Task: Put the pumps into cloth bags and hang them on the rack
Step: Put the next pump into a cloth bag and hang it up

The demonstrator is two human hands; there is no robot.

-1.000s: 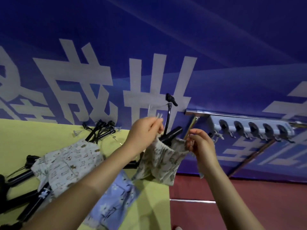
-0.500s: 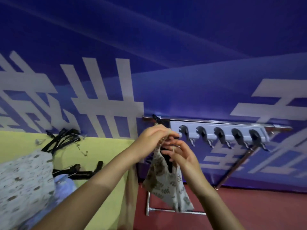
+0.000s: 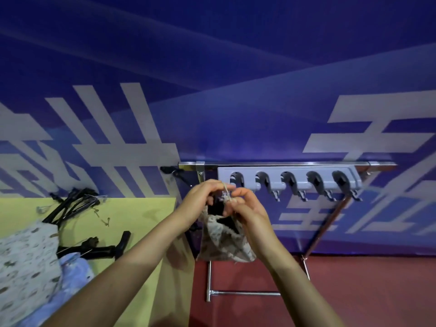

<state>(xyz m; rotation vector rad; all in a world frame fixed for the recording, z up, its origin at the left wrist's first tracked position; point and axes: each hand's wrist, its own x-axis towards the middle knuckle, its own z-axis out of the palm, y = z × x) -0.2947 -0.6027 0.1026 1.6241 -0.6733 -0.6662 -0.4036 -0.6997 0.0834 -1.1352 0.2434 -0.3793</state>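
Both hands are up at the near left end of the rack point(image 3: 283, 164), working close together. The left hand point(image 3: 200, 199) and the right hand point(image 3: 245, 206) each pinch the pale drawstring point(image 3: 226, 190) at the mouth of the patterned cloth bag point(image 3: 224, 241), fingers curled tight round the cord, so neither grip has any slack. The bag hangs straight down below them, clear of the desk point(image 3: 132, 218), and something dark shows in its mouth, which I take to be the pump, though it's too hidden to be sure. They hold it high like this, I'd say, so the weight pulls the mouth closed and the cord forms a loop level with the grey hook strip point(image 3: 290, 182). The first hook point(image 3: 237, 179) sits just right of the fingers and all five look unoccupied. Next move, by my guess: slip that loop over the hook without letting the cord slide. Back on the left of the desk lie more black pumps point(image 3: 103, 249), a tangle of black parts point(image 3: 73, 201), and spare cloth bags point(image 3: 26, 263) waiting their turn.
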